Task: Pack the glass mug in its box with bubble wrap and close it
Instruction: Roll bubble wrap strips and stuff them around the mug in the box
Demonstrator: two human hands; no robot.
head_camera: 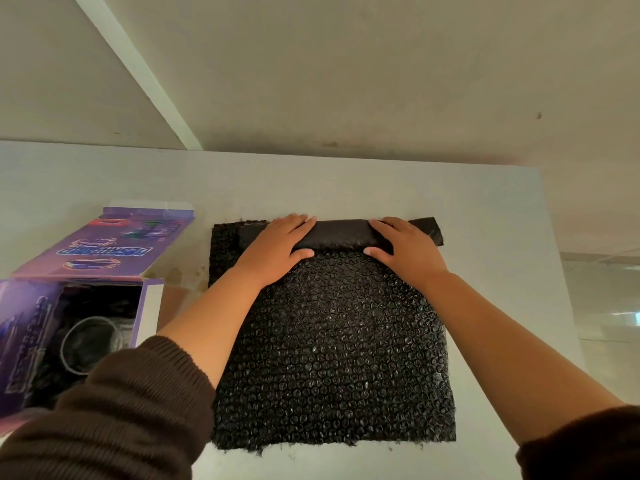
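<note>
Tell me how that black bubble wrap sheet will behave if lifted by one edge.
The bubble wrap looks floppy: its far edge already rolls under both hands. Probably light, being thin and air-filled. It would likely sag and unroll.

The bubble wrap (pixel 332 341) is black plastic, glossy, with a bumpy surface of small round bubbles that catch the light. At the far edge of the table it is rolled, and there its back side looks smoother and more matt. The table (pixel 346 188) has a pale, matt, smooth top with some brownish stains near the box. The box (pixel 104 244), at the left edge of the table, is printed purple cardboard with a light sheen. The mug (pixel 90 344) inside it is clear glass. The sleeves (pixel 114 420) are dark brown ribbed knit cloth, soft and matt.
</note>
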